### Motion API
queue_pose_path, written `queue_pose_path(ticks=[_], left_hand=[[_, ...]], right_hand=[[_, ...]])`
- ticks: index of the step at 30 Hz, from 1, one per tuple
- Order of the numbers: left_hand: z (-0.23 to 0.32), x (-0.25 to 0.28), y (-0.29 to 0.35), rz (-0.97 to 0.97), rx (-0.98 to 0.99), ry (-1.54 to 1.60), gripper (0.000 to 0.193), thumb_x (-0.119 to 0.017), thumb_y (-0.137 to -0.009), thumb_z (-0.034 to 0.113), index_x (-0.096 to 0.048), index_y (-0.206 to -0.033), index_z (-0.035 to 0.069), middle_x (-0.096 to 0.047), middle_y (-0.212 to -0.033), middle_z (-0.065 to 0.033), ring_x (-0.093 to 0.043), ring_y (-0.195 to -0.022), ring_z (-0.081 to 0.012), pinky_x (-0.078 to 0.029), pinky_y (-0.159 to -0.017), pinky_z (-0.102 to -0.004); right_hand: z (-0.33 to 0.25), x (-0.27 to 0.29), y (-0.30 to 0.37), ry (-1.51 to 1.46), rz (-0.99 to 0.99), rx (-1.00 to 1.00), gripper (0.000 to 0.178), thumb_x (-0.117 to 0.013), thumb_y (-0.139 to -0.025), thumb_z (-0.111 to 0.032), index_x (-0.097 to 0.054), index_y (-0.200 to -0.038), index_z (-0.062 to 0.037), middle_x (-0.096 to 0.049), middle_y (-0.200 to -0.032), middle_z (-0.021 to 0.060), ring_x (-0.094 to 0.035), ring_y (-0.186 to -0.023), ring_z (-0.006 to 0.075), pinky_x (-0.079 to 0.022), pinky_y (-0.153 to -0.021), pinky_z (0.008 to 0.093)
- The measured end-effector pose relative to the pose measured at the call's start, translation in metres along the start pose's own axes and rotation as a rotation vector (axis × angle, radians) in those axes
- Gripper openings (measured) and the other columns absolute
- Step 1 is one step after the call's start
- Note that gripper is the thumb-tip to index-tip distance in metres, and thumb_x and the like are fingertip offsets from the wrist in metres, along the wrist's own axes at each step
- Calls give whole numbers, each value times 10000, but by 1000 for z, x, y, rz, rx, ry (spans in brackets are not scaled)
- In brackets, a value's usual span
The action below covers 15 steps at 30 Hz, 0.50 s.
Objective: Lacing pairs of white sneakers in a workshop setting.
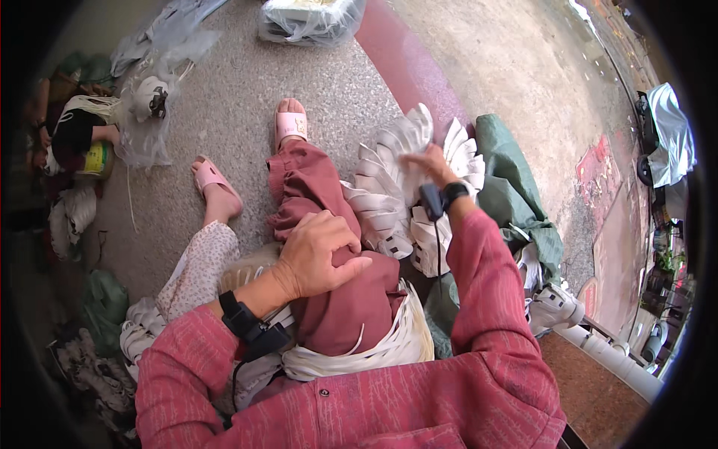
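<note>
My right hand (431,166) reaches forward over a fanned row of white, overlapping, curved pieces (378,198) that look like shoe parts. Its fingers are smeared, and a pale blur below them hides whether they grip a piece. More of these white pieces (464,153) stand just right of the hand. My left hand (320,253) lies over my knee in dark pink trousers (307,183), holding nothing, with the thumb apart and the fingers loosely bent. Across my lap runs a bundle of long white strips (374,340). Both wrists wear black devices with cables.
A green sack (512,187) lies right of the white pieces, with another white piece (555,308) nearer me. At the far side stands a plastic-wrapped bundle (313,21). Another person's leg in flowered trousers (198,262) is on the left, near a green bag (105,308).
</note>
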State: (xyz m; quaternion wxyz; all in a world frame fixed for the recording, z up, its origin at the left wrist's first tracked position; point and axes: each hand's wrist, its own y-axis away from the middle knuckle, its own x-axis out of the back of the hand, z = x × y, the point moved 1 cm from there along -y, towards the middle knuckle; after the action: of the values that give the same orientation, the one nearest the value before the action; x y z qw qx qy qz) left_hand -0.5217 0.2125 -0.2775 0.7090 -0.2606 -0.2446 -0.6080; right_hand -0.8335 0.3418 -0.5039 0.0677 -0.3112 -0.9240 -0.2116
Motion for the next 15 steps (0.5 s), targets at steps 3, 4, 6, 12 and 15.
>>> queue_pose_path(ticks=[3,4,6,12,15], left_hand=[[-3,1,2,-50,22,-33,243,-745,-737,293,-617,-785,93,-584,-833,-49,-558,-832,-267,-436,-783,-380],[-5,2,5,-120,58,-62,275,-747,-732,299,-635,-870,89,-602,-907,-66,-569,-882,-279,-441,-812,-387],[0,5,7,-50,55,-74,391,-747,-729,306,-612,-1023,87,-574,-1073,-94,-547,-1010,-303,-436,-877,-403],[4,9,-3,-102,-68,-233,779,-740,-720,311,-431,-1403,100,-314,-1508,-138,-323,-1370,-373,-365,-1059,-473],[4,7,-15,-218,-75,-295,760,-731,-725,339,-459,-1396,108,-321,-1514,-137,-296,-1391,-377,-356,-1065,-487]], right_hand=[[-12,-45,38,290,148,96,404,-804,-725,-293,-525,-778,-6,-552,-632,132,-522,-565,293,-406,-535,415],[-21,-61,53,340,122,173,378,-787,-734,-279,-516,-786,-22,-539,-647,143,-533,-604,327,-414,-555,427],[-39,-90,91,439,77,359,328,-764,-738,-252,-514,-803,-49,-533,-698,147,-548,-694,371,-428,-615,439],[-60,-124,161,561,13,670,226,-708,-746,-174,-607,-932,-93,-569,-885,89,-560,-835,287,-425,-740,385],[-65,-119,173,602,-50,737,202,-670,-761,-135,-604,-943,-75,-567,-900,91,-557,-826,268,-432,-737,377]])
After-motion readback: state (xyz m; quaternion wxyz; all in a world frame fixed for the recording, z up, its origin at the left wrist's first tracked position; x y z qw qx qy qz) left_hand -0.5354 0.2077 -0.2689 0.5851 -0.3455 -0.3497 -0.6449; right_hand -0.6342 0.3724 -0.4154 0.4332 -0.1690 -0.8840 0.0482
